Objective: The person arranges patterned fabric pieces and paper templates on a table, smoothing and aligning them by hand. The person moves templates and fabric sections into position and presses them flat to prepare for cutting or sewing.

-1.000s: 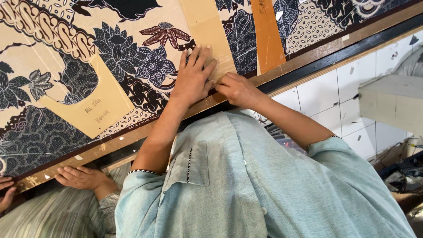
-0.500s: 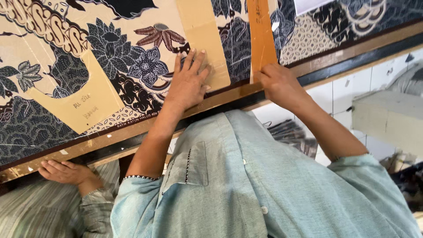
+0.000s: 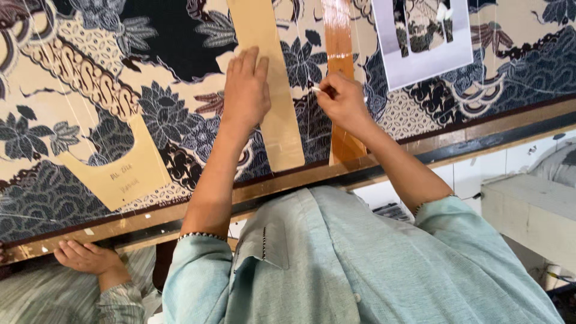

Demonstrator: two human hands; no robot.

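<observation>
— Pinched between thumb and fingers, the right hand (image 3: 343, 103) holds a small white piece of chalk (image 3: 316, 90), tip at the edge of the orange wooden ruler (image 3: 342, 72) lying on the patterned cloth (image 3: 120, 108).

— And the left hand (image 3: 246, 93)?

— It lies flat, fingers spread, closed on nothing; it presses the long tan paper pattern strip (image 3: 273, 114) onto the cloth, just beside the ruler.

— What could go wrong?

— 2 things, likely. If that palm eases, the strip may skew across the slick cloth and the chalk line would wander. The ruler has no hand on it, so a push from the chalk could nudge it.

— Anything else near?

— Another person's hand (image 3: 87, 257) rests on the wooden table edge (image 3: 150, 219); a tug there could shift the cloth.
</observation>
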